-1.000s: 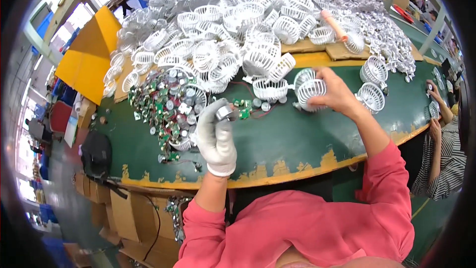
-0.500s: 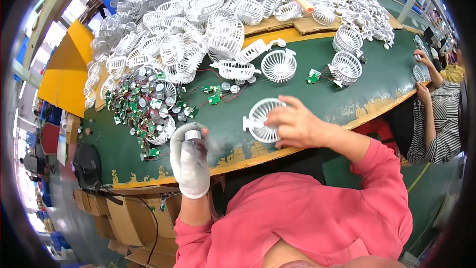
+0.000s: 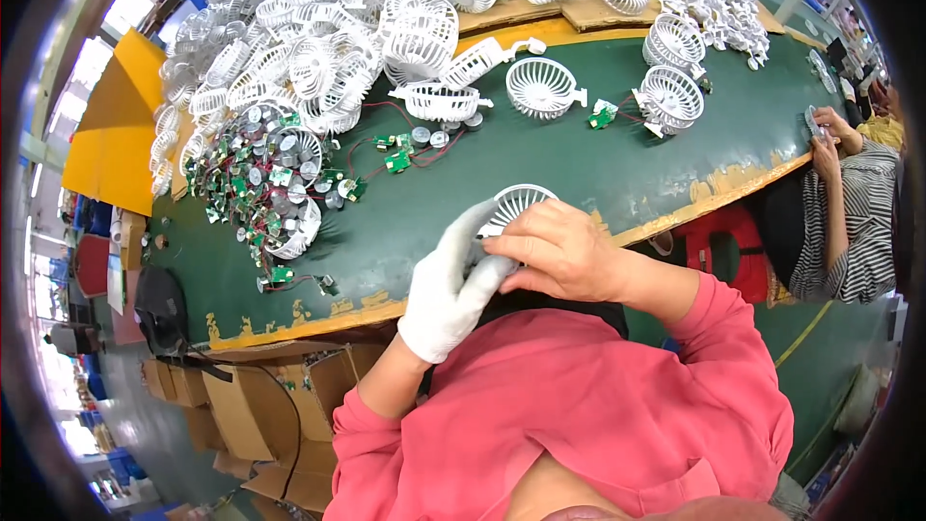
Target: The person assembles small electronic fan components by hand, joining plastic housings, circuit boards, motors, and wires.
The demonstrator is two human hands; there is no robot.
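Observation:
My left hand, in a white glove, and my bare right hand meet above the table's near edge. Between and behind them shows a white slatted round fan cage, its near part hidden. My gloved fingers close along the cage's left side. The right fingertips are pinched together against the glove, by a tiny dark bit too small to name. Whatever else lies inside either hand is covered.
A big heap of white fan cages covers the far left of the green table. Nearer lies a pile of green circuit boards with small motors. More cages stand to the right. A co-worker works at far right.
My left hand has moved right to meet my right hand at the fan cage. The grey cylinder seen in the glove before is now hidden. My right fingers have gone from spread to pinched.

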